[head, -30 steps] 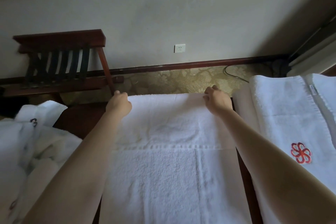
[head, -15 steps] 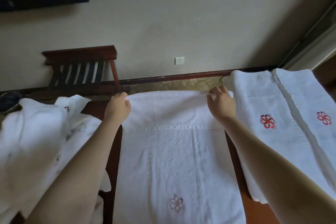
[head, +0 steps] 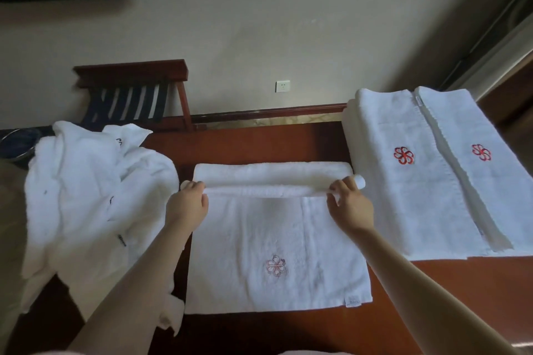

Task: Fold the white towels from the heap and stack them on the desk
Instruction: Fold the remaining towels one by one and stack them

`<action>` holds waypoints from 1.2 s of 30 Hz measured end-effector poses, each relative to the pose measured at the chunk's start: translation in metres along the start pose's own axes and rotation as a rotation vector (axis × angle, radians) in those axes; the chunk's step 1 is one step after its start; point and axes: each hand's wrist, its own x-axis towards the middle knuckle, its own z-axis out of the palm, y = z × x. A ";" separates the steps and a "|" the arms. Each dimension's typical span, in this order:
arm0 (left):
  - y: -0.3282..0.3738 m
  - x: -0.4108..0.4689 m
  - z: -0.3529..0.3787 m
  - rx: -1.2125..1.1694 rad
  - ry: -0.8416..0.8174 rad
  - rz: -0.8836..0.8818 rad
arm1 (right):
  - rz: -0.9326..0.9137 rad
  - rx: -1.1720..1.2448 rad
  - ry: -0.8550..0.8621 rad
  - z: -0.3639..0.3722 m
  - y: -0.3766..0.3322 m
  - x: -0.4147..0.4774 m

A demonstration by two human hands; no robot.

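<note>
Looking down onto a dark red-brown wooden desk (head: 259,144). A white towel (head: 277,245) with a pale pink flower emblem lies flat in the middle of the desk, its near edge close to the desk's near edge.

The left hand (head: 187,204) and right hand (head: 349,207) each grip one end of the towel's doubled far edge. The fingers curl round the cloth and pinch it, lifting it into a low roll above the flat part.

Along the desk's left edge sits the heap (head: 95,196) of rumpled white towels, just beside the flat one. Near the desk's right edge is the stack (head: 418,176) of folded towels, with two red emblems showing. A wooden luggage rack (head: 129,95) stands against the wall behind.

The step in hand looks like folding the far half towards the near edge. To do it well, move both hands at the same pace with the cloth taut between them. Avoid dragging the lower layer, and set the held corners squarely on the near corners before smoothing flat.
</note>
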 end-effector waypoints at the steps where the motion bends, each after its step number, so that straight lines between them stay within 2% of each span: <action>1: -0.001 -0.006 0.006 0.031 -0.019 0.012 | 0.005 -0.014 -0.020 0.004 0.003 -0.006; 6: 0.000 -0.024 0.029 0.169 -0.215 0.034 | 0.076 -0.145 -0.219 0.024 0.019 -0.025; 10: 0.010 -0.032 0.039 0.322 -0.377 -0.011 | 0.036 -0.255 -0.445 0.035 0.025 -0.036; 12: 0.014 -0.034 0.041 0.392 -0.384 -0.021 | 0.004 -0.291 -0.461 0.037 0.026 -0.040; 17: 0.018 -0.029 0.034 0.539 -0.351 -0.024 | -0.056 -0.291 -0.303 0.033 0.026 -0.039; 19: 0.020 -0.027 0.034 0.538 -0.415 -0.037 | -0.039 -0.286 -0.396 0.034 0.027 -0.036; 22: 0.033 -0.021 0.031 0.566 -0.531 -0.033 | 0.094 -0.245 -0.647 0.033 0.020 -0.026; 24: 0.045 -0.010 0.026 0.576 -0.591 -0.031 | 0.134 -0.209 -0.643 0.035 0.013 -0.017; 26: 0.057 0.002 0.023 0.519 -0.558 -0.022 | 0.089 -0.174 -0.553 0.039 0.005 -0.010; 30: 0.075 0.013 0.039 0.229 -0.284 0.108 | -0.115 -0.111 -0.366 0.055 -0.014 0.005; 33: 0.086 0.015 0.057 -0.078 -0.123 0.208 | -0.189 -0.033 -0.309 0.068 -0.029 0.020; 36: 0.090 0.020 0.074 -0.210 -0.041 0.241 | -0.238 -0.012 -0.280 0.087 -0.037 0.035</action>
